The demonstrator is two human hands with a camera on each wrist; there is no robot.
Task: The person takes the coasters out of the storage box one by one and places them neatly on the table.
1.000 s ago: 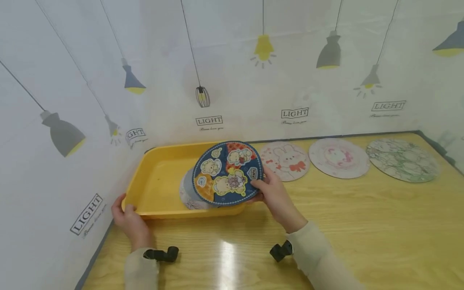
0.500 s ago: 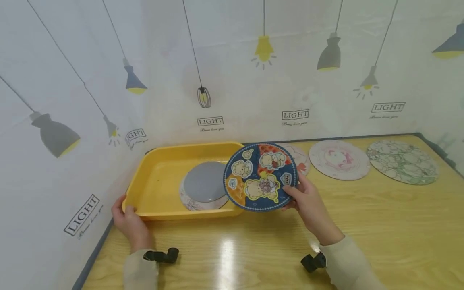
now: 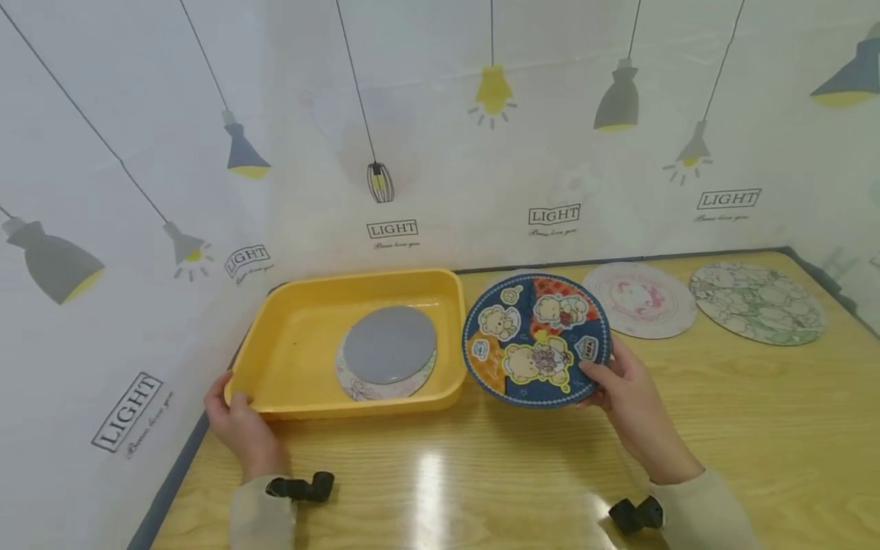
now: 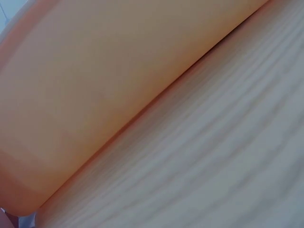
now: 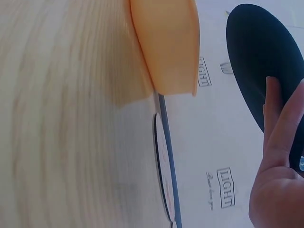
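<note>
My left hand (image 3: 244, 431) grips the front left corner of a yellow plastic tray (image 3: 292, 359), thumb over the rim. In the left wrist view the tray's outer wall (image 4: 104, 80) stands on the wooden table. My right hand (image 3: 635, 401) pinches the right edge of a round blue mat (image 3: 532, 340) with bear pictures, thumb on top and fingers below. It is held up, just right of the tray; the right wrist view shows its black underside (image 5: 259, 57). Inside the tray, a grey disc (image 3: 390, 344) overlaps a pale patterned round mat (image 3: 371, 388).
Along the back of the table lie a pink and white round mat (image 3: 639, 302) and a green-patterned one (image 3: 756, 305). Another, behind the blue mat, is almost wholly hidden. A white lamp-printed backdrop (image 3: 447, 153) rises behind the table and on the left.
My right hand has carried the blue mat rightward, out from over the tray, uncovering the grey disc and covering the rabbit mat behind. My left hand keeps its grip on the tray.
</note>
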